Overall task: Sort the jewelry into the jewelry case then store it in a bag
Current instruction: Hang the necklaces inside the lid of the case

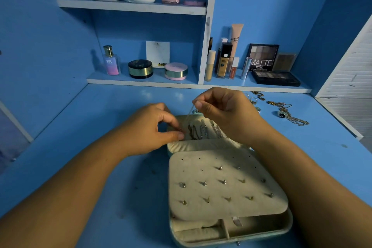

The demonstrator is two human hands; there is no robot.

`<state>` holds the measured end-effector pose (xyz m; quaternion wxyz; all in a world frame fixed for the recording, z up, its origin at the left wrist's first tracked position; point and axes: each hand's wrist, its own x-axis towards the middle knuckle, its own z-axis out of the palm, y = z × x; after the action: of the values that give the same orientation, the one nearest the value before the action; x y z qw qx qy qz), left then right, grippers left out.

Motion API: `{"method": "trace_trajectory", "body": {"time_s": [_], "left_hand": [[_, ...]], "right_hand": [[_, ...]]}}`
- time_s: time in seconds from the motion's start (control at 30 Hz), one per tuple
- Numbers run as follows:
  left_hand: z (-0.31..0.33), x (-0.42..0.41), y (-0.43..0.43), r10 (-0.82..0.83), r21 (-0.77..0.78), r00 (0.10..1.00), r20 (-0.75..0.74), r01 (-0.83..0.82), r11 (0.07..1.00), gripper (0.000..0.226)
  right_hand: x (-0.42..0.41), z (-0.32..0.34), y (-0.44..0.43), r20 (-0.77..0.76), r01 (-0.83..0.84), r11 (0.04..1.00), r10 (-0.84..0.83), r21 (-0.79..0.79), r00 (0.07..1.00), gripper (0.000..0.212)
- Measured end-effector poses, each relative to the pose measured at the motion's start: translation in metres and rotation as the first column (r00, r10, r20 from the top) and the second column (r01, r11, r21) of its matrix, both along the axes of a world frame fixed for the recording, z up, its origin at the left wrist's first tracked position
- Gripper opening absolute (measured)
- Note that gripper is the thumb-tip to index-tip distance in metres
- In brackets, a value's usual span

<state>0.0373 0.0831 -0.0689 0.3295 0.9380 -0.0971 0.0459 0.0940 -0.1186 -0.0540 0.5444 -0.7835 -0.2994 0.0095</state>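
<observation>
The jewelry case (261, 229) is laid open on the blue tabletop (100, 167), close to the front edge and a bit right of the middle. A soft pad (211, 209) with small earrings stuck in rows is folded over its near half. A few necklaces (201, 131) are hung side by side in the far half.

A thin chain (189, 111) is pinched between the thumb and first finger of the right hand (225, 115), which is held up over the far half of the case. The low end of the chain is pinched by the left hand (153, 131) at the left side of that half, with the other fingers curled.

More gold chains (298, 122) and a ring (281, 114) are left loose near the far right corner of the tabletop.
</observation>
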Motion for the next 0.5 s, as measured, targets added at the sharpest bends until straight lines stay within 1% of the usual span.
{"method": "trace_trajectory", "body": {"time_s": [0.17, 0.23, 0.33, 0.43, 0.5], "left_hand": [[0.0028, -0.0017, 0.0003, 0.048, -0.03, 0.999, -0.004, -0.048, 0.998, 0.02], [0.0024, -0.0018, 0.0007, 0.058, -0.046, 0.998, -0.011, -0.058, 0.997, 0.019], [-0.0004, -0.002, -0.0004, 0.061, 0.019, 0.998, -0.012, -0.061, 0.998, 0.012], [-0.0006, -0.0036, -0.0022, 0.034, 0.116, 0.999, -0.032, -0.03, 0.993, 0.013], [0.0011, -0.0048, -0.0021, 0.023, 0.145, 0.999, -0.033, -0.018, 0.989, 0.012]], "right_hand": [[-0.0001, -0.0002, 0.0008, 0.022, 0.011, 1.0, -0.011, -0.02, 1.0, 0.002], [-0.0002, -0.0008, 0.0014, 0.025, 0.014, 1.0, -0.013, -0.023, 1.0, 0.003], [-0.0007, -0.0012, 0.0017, 0.026, 0.011, 0.999, -0.01, -0.031, 1.0, 0.003], [-0.0008, -0.0012, 0.0018, 0.031, 0.013, 0.999, -0.012, -0.035, 0.999, 0.003], [-0.0006, -0.0011, 0.002, 0.031, 0.018, 0.999, -0.017, -0.03, 0.999, 0.003]]}}
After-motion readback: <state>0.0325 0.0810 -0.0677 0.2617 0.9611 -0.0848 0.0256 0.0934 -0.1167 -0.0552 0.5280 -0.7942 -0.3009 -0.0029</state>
